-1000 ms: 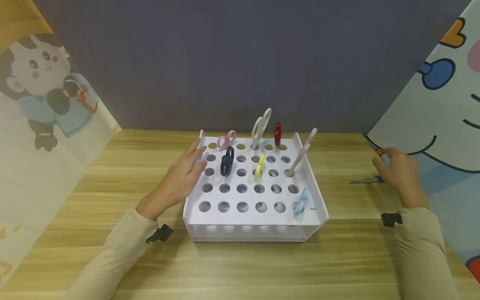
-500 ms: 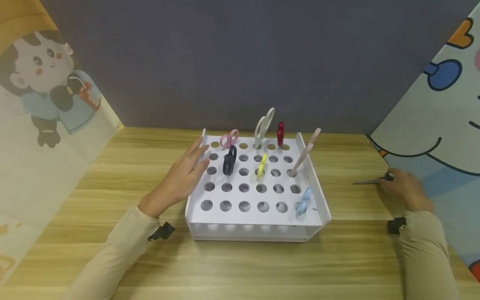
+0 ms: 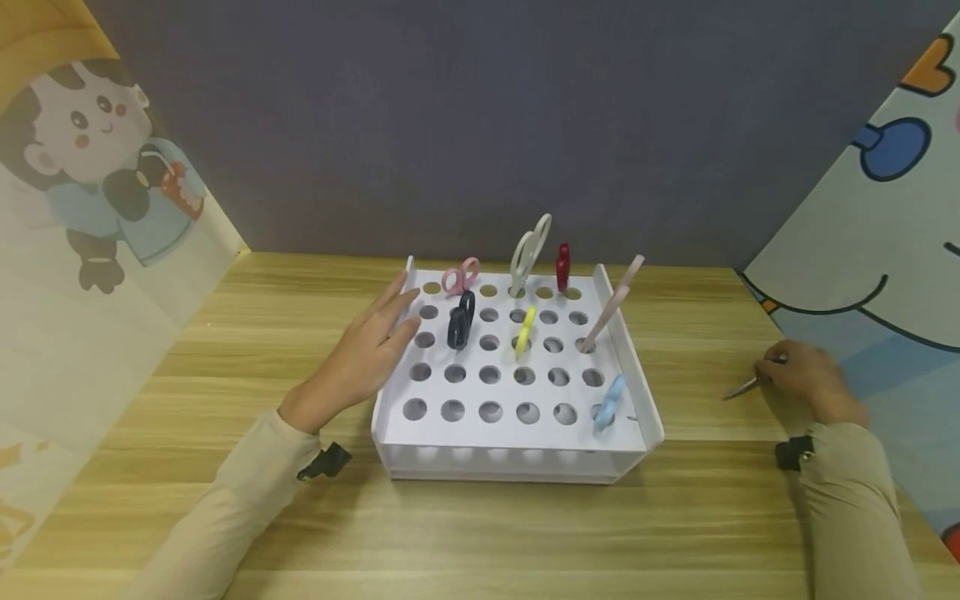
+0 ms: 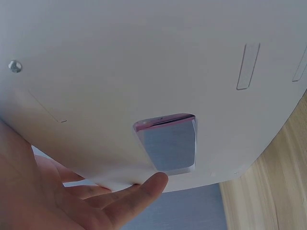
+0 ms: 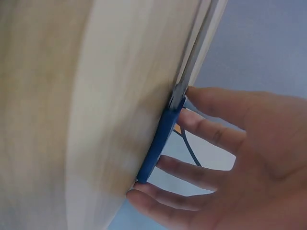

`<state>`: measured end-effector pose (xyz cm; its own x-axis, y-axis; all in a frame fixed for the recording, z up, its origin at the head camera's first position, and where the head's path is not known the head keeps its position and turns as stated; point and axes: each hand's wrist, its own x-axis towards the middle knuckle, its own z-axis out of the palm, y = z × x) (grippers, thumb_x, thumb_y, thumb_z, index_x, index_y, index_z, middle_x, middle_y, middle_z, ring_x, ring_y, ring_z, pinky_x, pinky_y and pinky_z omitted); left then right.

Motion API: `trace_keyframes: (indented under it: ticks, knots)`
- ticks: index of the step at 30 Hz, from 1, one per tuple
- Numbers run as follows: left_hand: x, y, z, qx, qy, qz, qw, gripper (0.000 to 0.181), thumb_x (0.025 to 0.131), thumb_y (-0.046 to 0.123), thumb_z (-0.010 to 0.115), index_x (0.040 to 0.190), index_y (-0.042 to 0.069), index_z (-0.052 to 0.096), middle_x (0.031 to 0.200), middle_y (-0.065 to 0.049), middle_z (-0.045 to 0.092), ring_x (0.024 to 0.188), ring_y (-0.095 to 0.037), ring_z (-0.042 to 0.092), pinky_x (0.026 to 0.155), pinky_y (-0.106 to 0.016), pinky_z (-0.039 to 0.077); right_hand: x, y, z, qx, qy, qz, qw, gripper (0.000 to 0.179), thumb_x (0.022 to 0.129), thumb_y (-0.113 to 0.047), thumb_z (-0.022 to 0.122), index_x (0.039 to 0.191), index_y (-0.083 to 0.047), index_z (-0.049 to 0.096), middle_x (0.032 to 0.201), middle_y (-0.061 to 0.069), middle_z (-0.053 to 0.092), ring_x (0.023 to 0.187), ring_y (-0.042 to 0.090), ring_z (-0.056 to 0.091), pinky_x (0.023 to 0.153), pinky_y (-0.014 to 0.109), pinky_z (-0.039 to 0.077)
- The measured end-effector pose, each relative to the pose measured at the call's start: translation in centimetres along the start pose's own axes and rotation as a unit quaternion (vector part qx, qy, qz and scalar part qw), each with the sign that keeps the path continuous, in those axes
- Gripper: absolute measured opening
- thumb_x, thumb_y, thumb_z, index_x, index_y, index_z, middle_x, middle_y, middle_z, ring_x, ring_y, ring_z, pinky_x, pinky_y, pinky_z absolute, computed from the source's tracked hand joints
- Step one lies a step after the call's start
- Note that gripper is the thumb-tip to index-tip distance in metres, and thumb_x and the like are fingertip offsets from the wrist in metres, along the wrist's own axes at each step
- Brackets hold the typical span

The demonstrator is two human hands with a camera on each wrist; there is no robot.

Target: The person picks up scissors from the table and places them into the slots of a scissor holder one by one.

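My left hand [image 3: 360, 358] rests with extended fingers along the left side wall of a white rack [image 3: 472, 437] full of round holes. In the left wrist view its fingertips touch the rack's side panel [image 4: 211, 91] near a cut-out. To the right of the rack, my right hand [image 3: 810, 379] pinches a pair of scissors [image 3: 742, 388] by the handle, low over the wooden table. Thin metal blades point left and toward me. The right wrist view shows the blue handle [image 5: 160, 139] edge-on between thumb and fingers; the handle loops are mostly hidden in the head view.
Several scissors stand in the rack: pink [image 3: 459, 277], black [image 3: 461, 321], white [image 3: 529, 254], red [image 3: 562, 267], yellow [image 3: 525, 331], pale pink [image 3: 611, 307] and light blue [image 3: 610, 402]. A dark grey wall [image 3: 480, 125] closes the back; printed panels flank the table [image 3: 510, 542].
My right hand has come down onto the blue-handled scissors and taken hold of them. Their blades have swung toward me. The left hand stays against the rack.
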<state>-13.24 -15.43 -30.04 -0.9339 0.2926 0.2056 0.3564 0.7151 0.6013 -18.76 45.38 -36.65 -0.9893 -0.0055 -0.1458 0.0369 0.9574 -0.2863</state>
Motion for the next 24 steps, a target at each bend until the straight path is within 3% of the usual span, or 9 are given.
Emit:
trace_keyframes:
  ticks: [1, 4, 6, 8, 11, 13, 16, 20, 24]
  knots:
    - [0.0, 0.01, -0.01, 0.0, 0.0, 0.0, 1.0, 0.053, 0.107, 0.028, 0.038, 0.151, -0.001, 0.038, 0.166, -0.009, 0.009, 0.15, -0.035, 0.019, 0.122, -0.053, 0.016, -0.05, -0.09, -0.04, 0.0, 0.0, -0.002, 1.0, 0.042, 0.098, -0.029, 0.055, 0.106, 0.013, 0.061, 0.111, 0.039, 0.054, 0.087, 0.045, 0.055, 0.065, 0.049, 0.047]
    - [-0.02, 0.04, -0.06, -0.001, 0.0, -0.001, 1.0, 0.053, 0.107, 0.027, 0.038, 0.151, -0.001, 0.038, 0.166, -0.009, 0.009, 0.15, -0.035, 0.019, 0.122, -0.053, 0.016, -0.14, -0.45, 0.02, 0.003, 0.003, 0.002, 1.0, 0.034, 0.097, -0.025, 0.056, 0.079, 0.004, 0.059, 0.082, 0.027, 0.057, 0.067, 0.032, 0.052, 0.055, 0.038, 0.042]
    - [-0.06, 0.09, -0.09, 0.0, 0.001, -0.002, 1.0, 0.053, 0.107, 0.028, 0.038, 0.151, -0.001, 0.038, 0.166, -0.009, 0.009, 0.15, -0.035, 0.019, 0.122, -0.053, 0.016, -0.19, -0.68, 0.08, 0.011, 0.008, 0.008, 0.9999, 0.035, 0.096, -0.022, 0.057, 0.065, -0.006, 0.051, 0.064, 0.012, 0.05, 0.057, 0.023, 0.044, 0.051, 0.033, 0.036]
    - [-0.09, 0.12, -0.12, 0.0, 0.0, -0.002, 1.0, 0.053, 0.107, 0.028, 0.038, 0.151, -0.001, 0.038, 0.166, -0.009, 0.009, 0.15, -0.035, 0.02, 0.122, -0.053, 0.017, -0.21, -0.86, 0.13, 0.021, 0.018, 0.017, 0.9995, 0.038, 0.094, -0.018, 0.06, 0.061, -0.009, 0.044, 0.057, 0.002, 0.04, 0.052, 0.02, 0.04, 0.048, 0.032, 0.034]
    - [-0.12, 0.14, -0.17, 0.002, 0.0, -0.002, 1.0, 0.053, 0.107, 0.029, 0.038, 0.151, -0.001, 0.038, 0.166, -0.009, 0.009, 0.15, -0.035, 0.02, 0.122, -0.053, 0.017, -0.33, -1.01, 0.0, 0.023, 0.029, 0.027, 0.999, 0.033, 0.092, -0.019, 0.063, 0.078, 0.009, 0.053, 0.07, 0.021, 0.053, 0.062, 0.036, 0.051, 0.052, 0.042, 0.045]
    - [-0.12, 0.12, -0.18, 0.002, 0.0, -0.001, 1.0, 0.053, 0.107, 0.029, 0.037, 0.151, -0.001, 0.038, 0.166, -0.009, 0.009, 0.15, -0.035, 0.02, 0.122, -0.053, 0.017, -0.27, -1.01, -0.1, 0.013, 0.02, 0.03, 0.9993, 0.049, 0.093, -0.024, 0.065, 0.1, 0.022, 0.051, 0.093, 0.038, 0.054, 0.079, 0.051, 0.053, 0.063, 0.054, 0.05]
    - [-0.08, 0.08, -0.16, 0.001, 0.001, 0.0, 1.0, 0.053, 0.107, 0.029, 0.037, 0.151, -0.001, 0.038, 0.166, -0.009, 0.009, 0.15, -0.035, 0.019, 0.122, -0.053, 0.017, -0.17, -0.97, -0.21, -0.008, 0.005, 0.027, 0.9996, 0.065, 0.094, -0.031, 0.064, 0.12, 0.026, 0.046, 0.116, 0.046, 0.048, 0.097, 0.062, 0.049, 0.075, 0.064, 0.047]
    - [-0.02, 0.02, -0.12, 0.0, 0.005, 0.006, 1.0, 0.053, 0.107, 0.028, 0.037, 0.15, -0.002, 0.038, 0.166, -0.011, 0.01, 0.149, -0.036, 0.02, 0.122, -0.053, 0.017, -0.01, -0.9, -0.21, -0.018, 0.01, 0.021, 0.9996, 0.053, 0.093, -0.028, 0.065, 0.104, 0.023, 0.058, 0.098, 0.041, 0.058, 0.083, 0.054, 0.056, 0.066, 0.057, 0.049]
    - [0.0, -0.02, -0.08, -0.002, 0.007, 0.01, 0.9999, 0.053, 0.107, 0.028, 0.037, 0.149, -0.003, 0.039, 0.166, -0.012, 0.011, 0.149, -0.037, 0.021, 0.121, -0.054, 0.017, -0.04, -1.03, -0.06, -0.009, 0.007, 0.02, 0.9997, 0.047, 0.094, -0.028, 0.064, 0.064, 0.006, 0.054, 0.059, 0.017, 0.05, 0.055, 0.03, 0.048, 0.05, 0.038, 0.041]
